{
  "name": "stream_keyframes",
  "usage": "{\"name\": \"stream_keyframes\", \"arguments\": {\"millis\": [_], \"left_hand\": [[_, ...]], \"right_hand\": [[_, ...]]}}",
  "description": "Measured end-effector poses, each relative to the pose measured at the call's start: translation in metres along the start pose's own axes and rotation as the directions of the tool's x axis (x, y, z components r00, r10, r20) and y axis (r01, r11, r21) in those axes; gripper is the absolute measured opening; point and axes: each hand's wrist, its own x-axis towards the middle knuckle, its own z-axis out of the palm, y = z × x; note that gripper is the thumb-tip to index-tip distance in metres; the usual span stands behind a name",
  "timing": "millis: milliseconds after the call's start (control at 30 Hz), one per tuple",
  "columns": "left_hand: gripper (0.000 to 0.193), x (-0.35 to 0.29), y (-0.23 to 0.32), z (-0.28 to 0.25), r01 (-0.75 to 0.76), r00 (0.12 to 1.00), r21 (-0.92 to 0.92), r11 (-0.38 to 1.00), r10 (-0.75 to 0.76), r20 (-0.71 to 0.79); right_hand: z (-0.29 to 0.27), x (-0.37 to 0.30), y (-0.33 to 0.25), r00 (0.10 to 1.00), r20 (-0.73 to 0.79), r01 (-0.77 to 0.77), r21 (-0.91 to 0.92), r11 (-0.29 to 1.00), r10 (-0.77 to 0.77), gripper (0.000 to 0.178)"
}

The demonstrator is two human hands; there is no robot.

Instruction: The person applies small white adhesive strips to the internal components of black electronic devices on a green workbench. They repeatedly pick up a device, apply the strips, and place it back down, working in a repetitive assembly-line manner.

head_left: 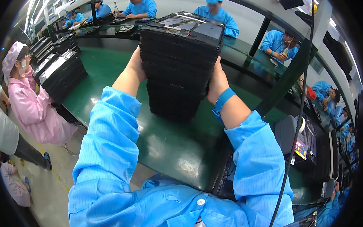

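Note:
A tall stack of flat black laptop-like units (181, 53) stands in front of me over the green tabletop (156, 148). Bare internal parts and a pale strip show on its top layer. My left hand (136, 66) presses against the stack's left side, and my right hand (218, 80), with a blue band on the wrist, grips the right side. Both hands are closed on it at about the upper half, their fingers partly hidden behind it. Whether the bottom of the stack touches the table, I cannot tell.
More stacks of black units (63, 75) stand at the table's left end beside a person in pink (34, 104). Dark units (227, 179) lie near my right elbow. A black cable (295, 137) hangs at right. People in blue work beyond a metal frame (257, 12).

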Motion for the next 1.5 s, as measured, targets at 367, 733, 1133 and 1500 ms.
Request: {"name": "stream_keyframes", "arguments": {"millis": [367, 733, 1133, 1500], "left_hand": [[0.048, -0.006, 0.002, 0.010, -0.115, 0.993, -0.020, 0.993, 0.114, -0.027], [0.043, -0.014, -0.003, 0.018, -0.112, 0.993, 0.081, 0.990, 0.113, -0.018], [0.047, -0.014, -0.021, -0.002, -0.032, 0.997, 0.227, 0.973, 0.048, -0.063], [0.083, -0.021, -0.029, -0.028, 0.132, 0.988, 0.176, 0.976, -0.116, -0.099]], "right_hand": [[0.004, -0.005, -0.011, 0.990, 0.003, 0.142, -0.107, 0.984, -0.142, 0.070], [-0.002, -0.014, 0.000, 0.992, -0.074, 0.093, -0.127, 0.988, -0.103, 0.069], [0.005, -0.014, 0.004, 1.000, -0.010, 0.013, 0.147, 0.989, -0.011, 0.062], [0.003, -0.024, 0.026, 1.000, -0.018, 0.002, 0.203, 0.979, 0.002, 0.062]]}}
